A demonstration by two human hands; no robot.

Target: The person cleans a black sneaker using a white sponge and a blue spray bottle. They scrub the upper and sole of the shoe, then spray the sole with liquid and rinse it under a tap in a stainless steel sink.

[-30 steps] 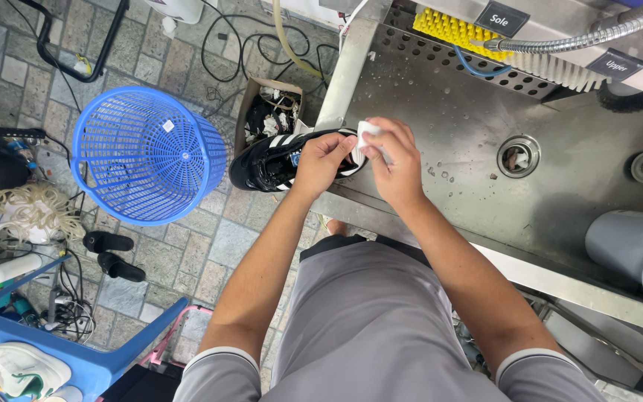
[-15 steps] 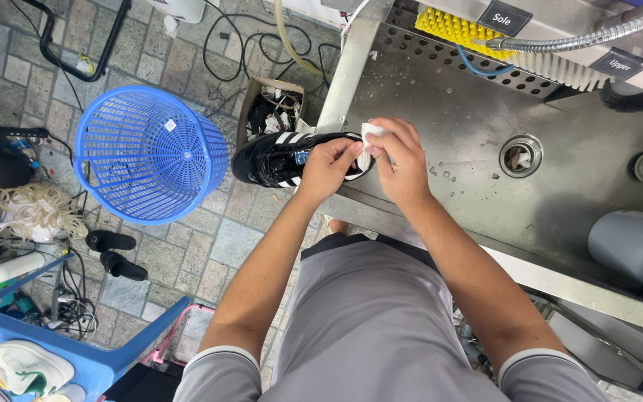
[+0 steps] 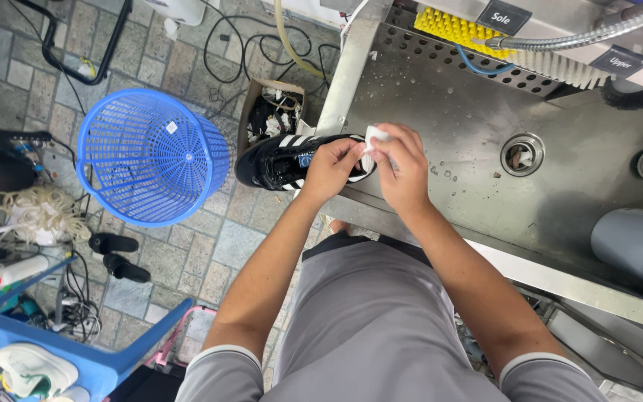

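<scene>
1. the left hand (image 3: 330,165) is clamped around the heel end of a black sneaker with white stripes (image 3: 286,161), which lies on its side across the left edge of the steel sink (image 3: 478,186), toe pointing away from it.
2. the right hand (image 3: 402,165) has its fingers closed on a small white cloth (image 3: 373,140), pressed against the sneaker's heel.
3. a blue plastic basket (image 3: 150,156) stands on the paved floor, left of the sink.
4. a yellow brush (image 3: 452,26) sits at the sink's far edge.
</scene>
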